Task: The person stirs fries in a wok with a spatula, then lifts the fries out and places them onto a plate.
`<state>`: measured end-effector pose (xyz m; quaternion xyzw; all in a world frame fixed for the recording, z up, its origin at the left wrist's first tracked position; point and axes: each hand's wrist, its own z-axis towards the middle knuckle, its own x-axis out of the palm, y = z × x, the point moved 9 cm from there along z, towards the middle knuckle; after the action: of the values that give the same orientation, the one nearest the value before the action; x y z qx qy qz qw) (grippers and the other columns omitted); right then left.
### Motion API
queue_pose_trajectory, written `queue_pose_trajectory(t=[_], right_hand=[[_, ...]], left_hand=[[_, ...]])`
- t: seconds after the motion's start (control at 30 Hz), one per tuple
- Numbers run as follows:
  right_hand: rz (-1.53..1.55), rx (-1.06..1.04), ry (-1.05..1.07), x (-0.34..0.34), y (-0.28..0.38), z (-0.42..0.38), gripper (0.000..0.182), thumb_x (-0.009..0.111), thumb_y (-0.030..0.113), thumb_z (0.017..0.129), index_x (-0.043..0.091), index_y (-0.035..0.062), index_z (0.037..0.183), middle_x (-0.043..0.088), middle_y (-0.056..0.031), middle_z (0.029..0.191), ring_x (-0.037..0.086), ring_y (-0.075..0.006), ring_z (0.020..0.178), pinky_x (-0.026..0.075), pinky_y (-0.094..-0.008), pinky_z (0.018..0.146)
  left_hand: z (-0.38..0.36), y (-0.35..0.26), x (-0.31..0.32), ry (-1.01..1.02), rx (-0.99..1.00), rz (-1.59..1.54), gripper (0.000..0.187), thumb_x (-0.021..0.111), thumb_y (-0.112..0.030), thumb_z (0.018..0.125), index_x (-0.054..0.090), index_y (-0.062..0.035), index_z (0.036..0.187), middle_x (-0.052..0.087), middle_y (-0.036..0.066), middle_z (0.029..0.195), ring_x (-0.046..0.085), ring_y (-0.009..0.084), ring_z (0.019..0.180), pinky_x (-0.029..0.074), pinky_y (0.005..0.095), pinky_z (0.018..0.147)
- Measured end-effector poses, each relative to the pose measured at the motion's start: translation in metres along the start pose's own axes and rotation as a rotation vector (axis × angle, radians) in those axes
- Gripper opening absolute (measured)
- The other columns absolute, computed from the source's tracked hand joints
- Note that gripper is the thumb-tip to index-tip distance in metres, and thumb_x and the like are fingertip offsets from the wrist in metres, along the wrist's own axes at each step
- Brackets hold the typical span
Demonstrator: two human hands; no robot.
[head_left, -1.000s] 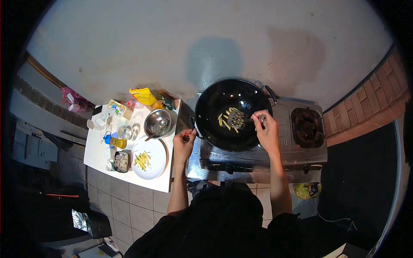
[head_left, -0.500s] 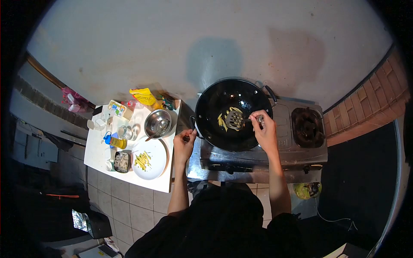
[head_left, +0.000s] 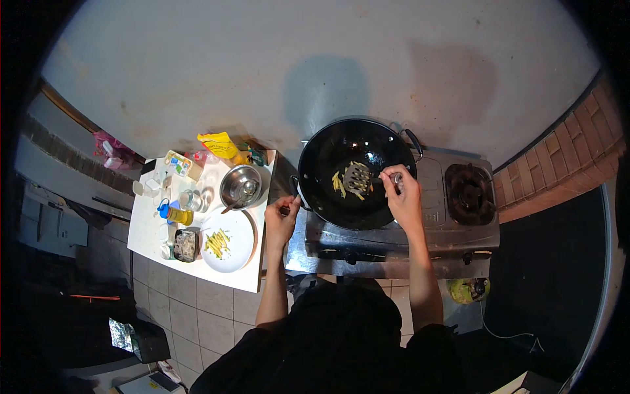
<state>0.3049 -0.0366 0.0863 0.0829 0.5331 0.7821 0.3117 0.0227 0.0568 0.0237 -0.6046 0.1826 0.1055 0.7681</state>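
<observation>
A: Hands first. State?
B: Left hand [head_left: 281, 220] closed at the left handle [head_left: 293, 186] of the wok [head_left: 357, 213]. Spatula [head_left: 357, 177] gripped by its handle in the right hand [head_left: 403, 196], slotted head lowered into the wok.
A: Anything in there?
B: Pale yellow strips [head_left: 338, 182], gathered near the middle, partly covered by the spatula. Whether they are touched by it can't be told.
A: Wok placed where?
B: On the stove [head_left: 432, 174], left of the bare burner [head_left: 470, 194].
A: And the counter [head_left: 147, 230]?
B: More strips [head_left: 217, 243] laid on a white plate [head_left: 241, 246]. Metal bowl [head_left: 231, 190] set just behind it, dark container [head_left: 186, 245] to its left. Yellow bag [head_left: 220, 146] placed near the wall.
</observation>
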Motion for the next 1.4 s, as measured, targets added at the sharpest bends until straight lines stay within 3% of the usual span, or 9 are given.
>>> queue_pose_trajectory(t=[0.1, 0.17, 0.47, 1.0, 1.07, 1.4], right_hand=[[-0.030, 0.043, 0.036, 0.003, 0.001, -0.001, 0.007, 0.060, 0.004, 0.084, 0.054, 0.0014, 0.081, 0.052, -0.0028, 0.061, 0.046, -0.0053, 0.052, 0.034, -0.0222, 0.047], [-0.010, 0.050, 0.031, 0.004, -0.001, -0.001, 0.007, 0.060, 0.003, 0.084, 0.054, 0.0014, 0.081, 0.052, -0.0030, 0.061, 0.046, -0.0055, 0.052, 0.034, -0.0226, 0.047], [-0.079, -0.017, 0.033, 0.003, 0.007, -0.001, 0.008, 0.060, 0.002, 0.083, 0.053, 0.0002, 0.081, 0.051, -0.0055, 0.060, 0.044, -0.0067, 0.051, 0.035, -0.0235, 0.047], [-0.010, -0.010, 0.020, -0.001, 0.008, 0.000, 0.009, 0.061, 0.003, 0.084, 0.053, 0.0011, 0.080, 0.049, -0.0025, 0.060, 0.043, -0.0053, 0.051, 0.033, -0.0221, 0.047], [-0.008, -0.002, 0.024, -0.001, 0.007, 0.000, 0.008, 0.061, 0.003, 0.084, 0.053, 0.0011, 0.080, 0.049, -0.0026, 0.060, 0.043, -0.0053, 0.051, 0.033, -0.0220, 0.047], [-0.129, -0.030, 0.026, 0.000, 0.021, 0.002, 0.007, 0.060, 0.003, 0.083, 0.054, 0.0012, 0.081, 0.054, -0.0061, 0.062, 0.050, -0.0084, 0.050, 0.037, -0.0240, 0.047]], left_hand=[[0.000, -0.005, -0.001, 0.015, -0.020, -0.007, 0.027, 0.066, -0.019, 0.083, 0.063, 0.0073, 0.084, 0.056, 0.003, 0.061, 0.046, 0.0069, 0.057, 0.039, 0.0231, 0.054], [-0.002, 0.001, 0.003, 0.086, -0.125, 0.008, 0.030, 0.064, -0.023, 0.085, 0.064, 0.0069, 0.089, 0.062, 0.009, 0.071, 0.056, 0.0140, 0.069, 0.044, 0.0282, 0.069], [-0.002, 0.005, 0.003, 0.088, -0.141, -0.010, 0.027, 0.064, -0.022, 0.085, 0.065, 0.0055, 0.086, 0.059, 0.005, 0.067, 0.052, 0.0111, 0.067, 0.042, 0.0264, 0.066], [-0.002, 0.005, 0.005, 0.104, -0.140, -0.009, 0.029, 0.064, -0.023, 0.085, 0.065, 0.0067, 0.088, 0.060, 0.007, 0.070, 0.053, 0.0126, 0.069, 0.043, 0.0270, 0.068], [-0.001, -0.001, 0.002, 0.034, -0.041, -0.039, 0.026, 0.066, -0.019, 0.084, 0.063, 0.0067, 0.083, 0.054, 0.000, 0.060, 0.043, 0.0045, 0.055, 0.036, 0.0213, 0.051], [-0.001, 0.001, 0.002, 0.033, -0.041, -0.043, 0.027, 0.066, -0.019, 0.083, 0.063, 0.0076, 0.084, 0.054, 0.001, 0.061, 0.043, 0.0048, 0.055, 0.036, 0.0213, 0.051]])
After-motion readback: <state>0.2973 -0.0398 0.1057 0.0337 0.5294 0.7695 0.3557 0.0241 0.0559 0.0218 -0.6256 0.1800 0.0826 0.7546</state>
